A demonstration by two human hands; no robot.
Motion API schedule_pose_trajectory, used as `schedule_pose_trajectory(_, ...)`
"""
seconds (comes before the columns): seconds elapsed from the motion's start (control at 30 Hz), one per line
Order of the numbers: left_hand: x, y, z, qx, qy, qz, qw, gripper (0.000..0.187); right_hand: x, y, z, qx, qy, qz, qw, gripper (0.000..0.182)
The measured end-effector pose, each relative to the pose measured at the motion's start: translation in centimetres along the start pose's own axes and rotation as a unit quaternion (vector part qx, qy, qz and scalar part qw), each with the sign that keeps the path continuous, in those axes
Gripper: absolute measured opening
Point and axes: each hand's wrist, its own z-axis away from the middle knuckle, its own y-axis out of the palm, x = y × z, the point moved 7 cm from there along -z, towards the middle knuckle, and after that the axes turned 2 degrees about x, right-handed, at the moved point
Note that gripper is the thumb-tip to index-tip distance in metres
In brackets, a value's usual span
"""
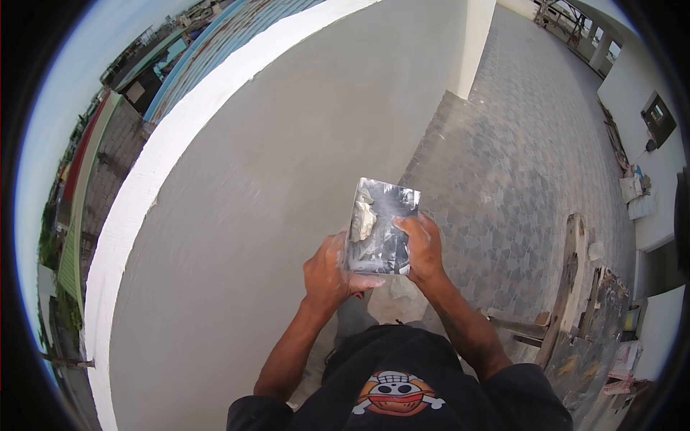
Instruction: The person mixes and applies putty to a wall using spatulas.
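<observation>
In front of my body I hold a flat rectangular plate (384, 248) with a shiny, smeared surface. A lump of pale paste (364, 217) lies on its left part. My left hand (330, 271) is closed on the plate's lower left edge, its thumb along the bottom and its other fingers mostly hidden. My right hand (422, 248) grips the right edge, with the thumb on top of the plate. Beyond and to the left of the plate stretches a smooth grey plastered wall (287, 129).
A white ledge (136, 187) curves along the wall's top, with rooftops (208, 54) beyond it. Stone-patterned paving (503, 179) lies to the right. Wooden planks (568, 287) stand at the lower right, near a white building wall (632, 93) and some bags (636, 190).
</observation>
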Motion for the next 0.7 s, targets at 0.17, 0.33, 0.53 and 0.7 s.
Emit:
schedule_pose_trajectory(0.17, -0.5, -0.5, -0.7, 0.056, -0.053, -0.006, 0.997, 0.090, 0.2, 0.6, -0.2, -0.006, 0.009, -0.034, 0.999, 0.021)
schedule_pose_trajectory(0.33, 0.3, -0.6, 0.5, 0.018, -0.018, -0.054, 0.998, 0.062, -0.1, 1.0, -0.9, -0.007, 0.013, -0.109, 0.994, 0.021)
schedule_pose_trajectory(0.53, 1.0, -0.1, 2.0, 0.026, -0.027, -0.048, 0.998, 0.033, 2.0, 0.2, -1.7, 0.009, -0.003, -0.165, 0.986, 0.019)
schedule_pose_trajectory(0.7, 2.6, 0.3, 2.8, -0.017, -0.235, 0.149, 0.960, 0.024, 5.3, -0.4, -1.6, 0.064, -0.053, -0.135, 0.987, 0.029)
